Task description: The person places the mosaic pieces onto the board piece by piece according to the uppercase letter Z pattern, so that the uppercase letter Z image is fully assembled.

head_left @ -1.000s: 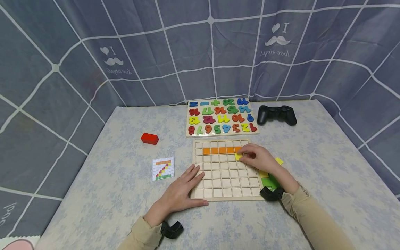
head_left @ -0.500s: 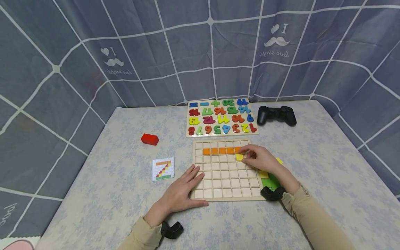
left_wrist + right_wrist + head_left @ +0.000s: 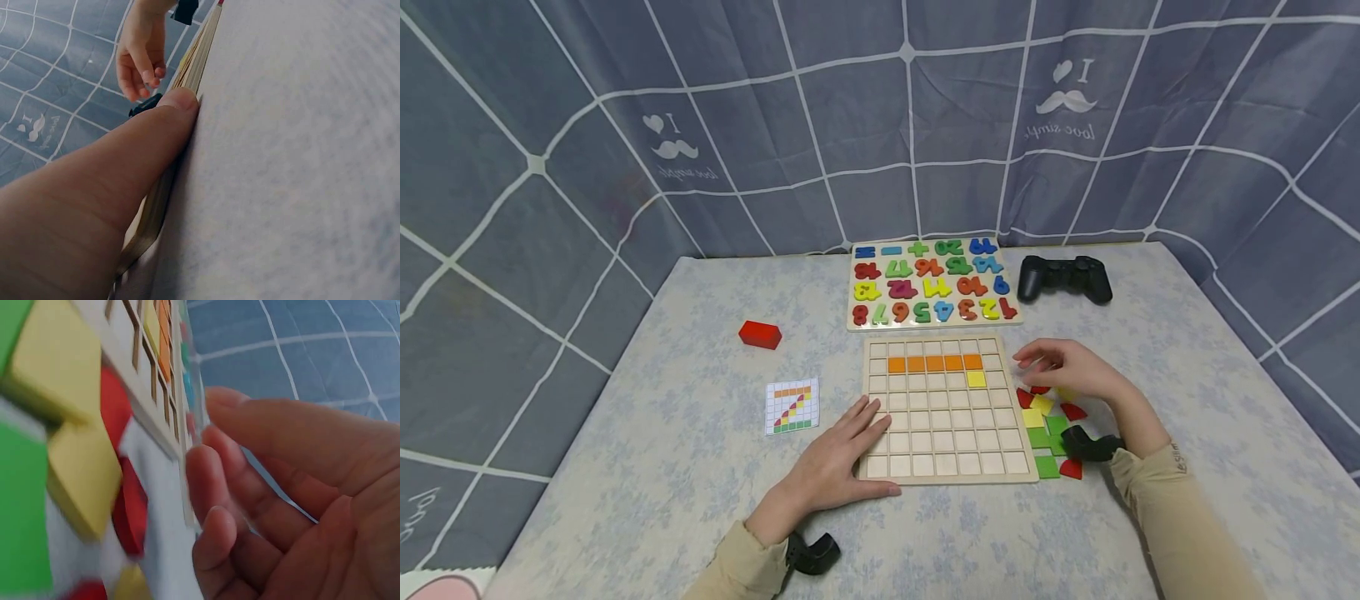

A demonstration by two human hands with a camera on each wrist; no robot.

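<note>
A wooden grid board (image 3: 951, 437) lies on the table, with a row of orange squares (image 3: 935, 363) near its top and one yellow square (image 3: 976, 379) under the row's right end. My left hand (image 3: 831, 462) rests on the board's left side, its thumb along the near edge. Beyond the right edge hovers my right hand (image 3: 1071, 367), loosely bent, holding nothing in the right wrist view. Below it lie loose green squares (image 3: 1047, 467), yellow squares (image 3: 84, 478) and red curved pieces (image 3: 1072, 412); the hand and wrist strap hide some.
Left of the board are a pattern card (image 3: 792, 406) with a coloured figure and a red block (image 3: 760, 334). Behind it stand a number puzzle (image 3: 934, 283) and a black game controller (image 3: 1064, 278). A grey-blue curtain (image 3: 880, 117) surrounds the table's back.
My right hand has let go of the yellow square, which stays in its cell, and has moved right, off the board, uncovering loose pieces. The left hand has not moved.
</note>
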